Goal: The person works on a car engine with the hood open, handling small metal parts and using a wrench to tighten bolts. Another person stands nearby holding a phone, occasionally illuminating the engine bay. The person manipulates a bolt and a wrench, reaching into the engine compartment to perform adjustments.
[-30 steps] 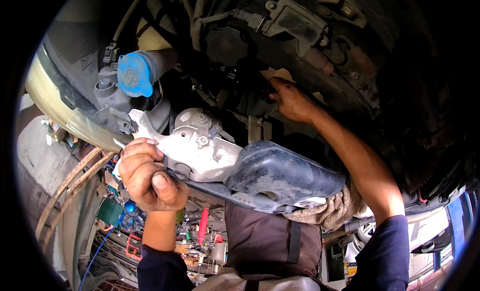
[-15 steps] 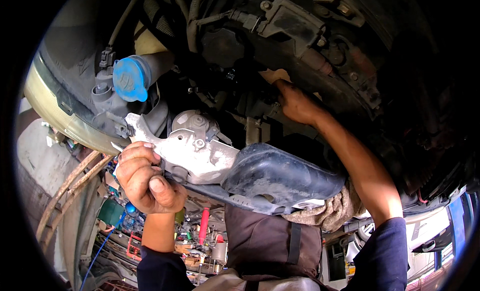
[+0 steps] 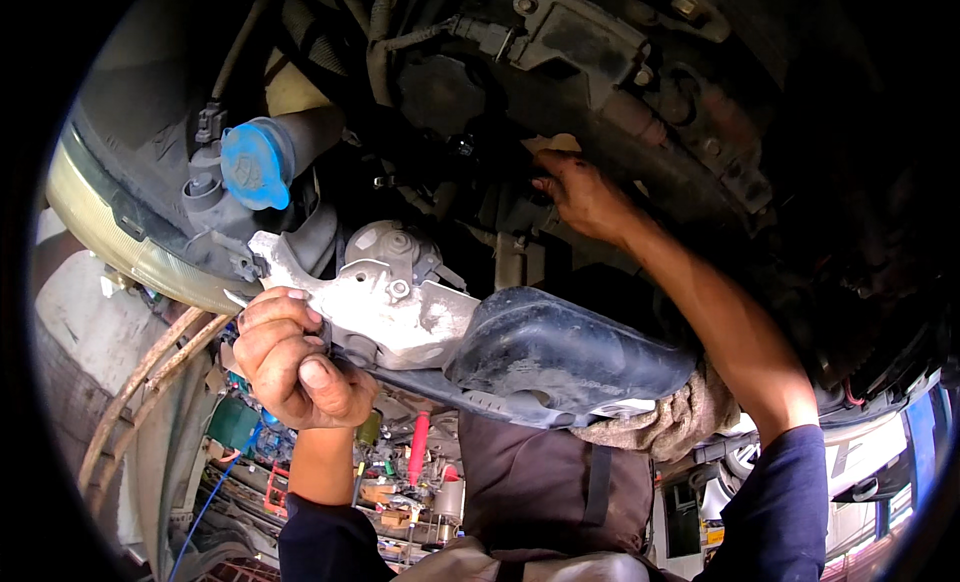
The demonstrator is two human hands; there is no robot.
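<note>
My left hand (image 3: 300,357) is closed at the front of a car's engine bay, its fingers curled on the edge of the pale metal front panel (image 3: 425,317). A thin white tip sticks out beside its knuckles. Deep in the bay, my right hand (image 3: 590,197) has its fingers bent in shadow, so whatever they hold is hidden. Just beyond those fingertips shows a tan patch (image 3: 553,142). A dark plastic duct (image 3: 570,347) lies between my arms, right of the panel.
A blue reservoir cap (image 3: 255,164) and the headlight (image 3: 150,247) are at the left. Above my right hand sits a dark bracketed housing (image 3: 580,42). A brown rag (image 3: 690,417) lies beneath my right forearm. Cluttered tools, including a red handle (image 3: 419,447), lie below.
My right hand has shifted slightly left, and its fingers have changed position near the tan patch. My left hand keeps its place on the panel. The view has tilted slightly.
</note>
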